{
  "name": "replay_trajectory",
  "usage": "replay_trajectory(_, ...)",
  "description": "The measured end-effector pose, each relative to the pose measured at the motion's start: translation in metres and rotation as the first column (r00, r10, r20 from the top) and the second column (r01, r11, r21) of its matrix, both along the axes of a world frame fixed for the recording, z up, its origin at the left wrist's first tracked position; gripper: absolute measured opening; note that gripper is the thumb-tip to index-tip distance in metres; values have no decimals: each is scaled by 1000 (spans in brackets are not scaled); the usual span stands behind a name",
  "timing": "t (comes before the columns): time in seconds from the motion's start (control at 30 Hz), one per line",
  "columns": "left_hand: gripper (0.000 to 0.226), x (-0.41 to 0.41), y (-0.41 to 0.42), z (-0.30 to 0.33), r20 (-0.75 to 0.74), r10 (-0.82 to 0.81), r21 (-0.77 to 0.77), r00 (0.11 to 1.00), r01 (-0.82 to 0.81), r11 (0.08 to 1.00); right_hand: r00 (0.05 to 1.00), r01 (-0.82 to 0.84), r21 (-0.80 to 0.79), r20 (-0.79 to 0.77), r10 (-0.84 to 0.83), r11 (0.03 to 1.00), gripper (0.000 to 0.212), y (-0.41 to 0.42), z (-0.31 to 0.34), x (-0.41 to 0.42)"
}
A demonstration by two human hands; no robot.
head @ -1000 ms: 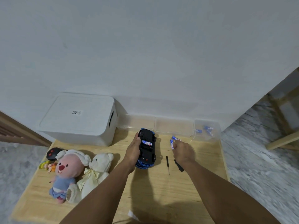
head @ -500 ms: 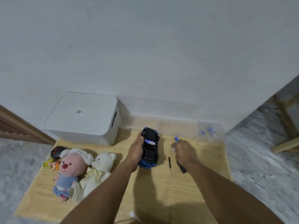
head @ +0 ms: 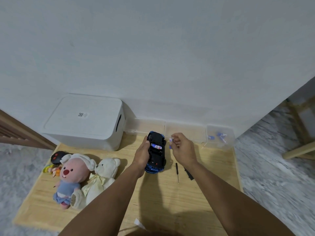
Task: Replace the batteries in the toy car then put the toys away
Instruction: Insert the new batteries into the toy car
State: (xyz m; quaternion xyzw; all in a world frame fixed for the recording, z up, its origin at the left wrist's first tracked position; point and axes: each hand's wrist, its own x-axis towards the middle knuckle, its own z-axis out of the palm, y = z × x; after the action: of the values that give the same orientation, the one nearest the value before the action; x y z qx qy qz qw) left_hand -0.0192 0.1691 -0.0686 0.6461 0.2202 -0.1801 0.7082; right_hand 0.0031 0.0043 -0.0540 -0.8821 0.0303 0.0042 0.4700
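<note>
Toy car [head: 156, 153], glossy blue-black plastic, upside down mid wooden surface [head: 163, 201]; your left hand [head: 143, 155] clamps its side. Your right hand [head: 183, 149] pinches cylindrical battery [head: 171, 139]. Slim screwdriver [head: 177, 172] lies just right.

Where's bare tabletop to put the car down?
Bare wood spans the table near edge under both forearms, and right of the cover. Crowded: plush toys left, screwdriver beside the toy car.

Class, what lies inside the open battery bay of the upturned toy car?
One battery shows inside the toy car. The left hand covers the bay's left edge.
</note>
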Motion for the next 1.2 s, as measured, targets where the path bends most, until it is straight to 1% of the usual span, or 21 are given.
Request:
replay_trajectory(0.07, 37, 0, -1, 3, 3, -4, -3, 1000, 4, 1000, 1000, -6, 106, -8, 7, 994, 22, 10, 10, 0)
replay_trajectory(0.17, 37, -1, -1, 5, 0, 5, 1, 1000, -5, 1000, 998, -70, 148, 4, 70, 987, 19, 23, 16, -2)
replay_trajectory(0.3, 40, -2, 0, 5, -5, 46, -18, 999, -46, 999, 985, -168, 97, 44, 164, 981, 18, 33, 14, -7)
replay_trajectory(0.37, 38, -2, 0, 10, 3, 61, -32, 998, -61, 998, 981, -188, 73, 51, 185, 979, 18, 36, 15, -9)
replay_trajectory(0.53, 45, -1, 1, 11, 6, 72, -16, 997, -72, 997, 967, -250, 22, 65, 248, 968, 19, 37, 14, -10)
replay_trajectory(0.7, 44, -1, -1, 11, -7, 86, -47, 996, -86, 995, 967, -253, -11, 34, 253, 967, 20, 34, 14, -8)
replay_trajectory(0.8, 44, 0, 0, 11, -5, 78, -142, 997, -78, 987, 986, -164, -48, 21, 166, 985, 17, 31, 13, -9)
replay_trajectory(0.87, 44, 0, 1, 14, -8, 91, -175, 996, -91, 980, 998, -59, 10, -14, 59, 998, 17, 28, 10, -9)
replay_trajectory(0.9, 44, 0, 1, 16, 0, 95, -182, 995, -94, 979, 998, -6, 48, -56, 9, 999, 18, 28, 8, -8)
replay_trajectory(0.97, 48, 1, 2, 14, 9, 98, -176, 995, -95, 980, 979, 101, 162, -194, -69, 982, 23, 27, 5, -7)
replay_trajectory(1.07, 53, -1, 2, 15, 4, 118, -153, 993, -116, 982, 918, 222, 308, -386, -91, 925, 34, 27, 5, -6)
replay_trajectory(1.13, 53, -2, 0, 16, 5, 123, -138, 992, -121, 983, 897, 246, 351, -435, -75, 903, 34, 29, 6, -5)
replay_trajectory(1.2, 53, -3, -1, 19, 12, 135, -132, 991, -132, 982, 892, 257, 365, -446, -74, 895, 33, 31, 8, -5)
